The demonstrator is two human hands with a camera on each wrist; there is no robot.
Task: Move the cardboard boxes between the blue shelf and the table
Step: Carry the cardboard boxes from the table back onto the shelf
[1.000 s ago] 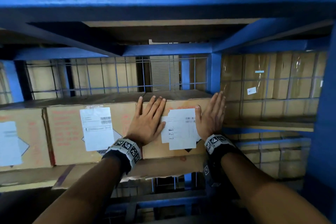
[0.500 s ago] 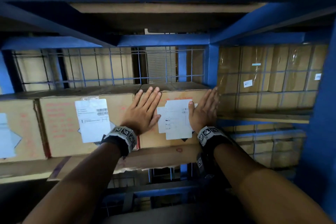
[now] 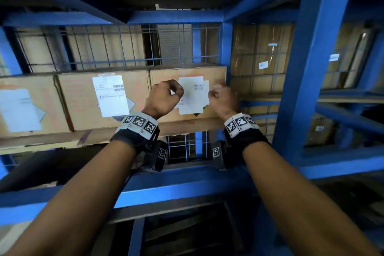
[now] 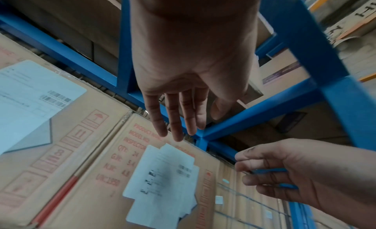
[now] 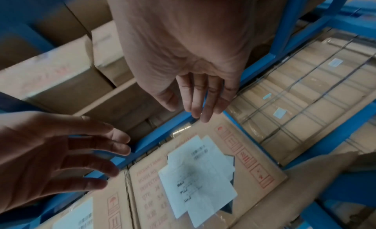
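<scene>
Three cardboard boxes stand in a row on the blue shelf (image 3: 305, 68). The rightmost box (image 3: 164, 74) carries a white label (image 3: 192, 98) and sits against the shelf post. My left hand (image 3: 166, 94) and right hand (image 3: 221, 98) hover a little in front of its face, apart from it, fingers loosely curled and holding nothing. In the left wrist view the left hand (image 4: 177, 116) hangs relaxed above that box (image 4: 97, 192). The right wrist view shows the right hand (image 5: 203, 94) relaxed over the same box (image 5: 146, 192).
The middle box (image 3: 81, 100) and the left box (image 3: 48, 100) touch side by side. Wire mesh (image 3: 104, 46) backs the shelf. Wrapped cartons (image 3: 257, 52) fill the bay on the right. A blue front beam (image 3: 166, 189) runs below my wrists.
Both hands were pressed flat on the rightmost box's face. They have come off it and drawn back towards me, fingers curling loosely. The box now sits level with its neighbours.
</scene>
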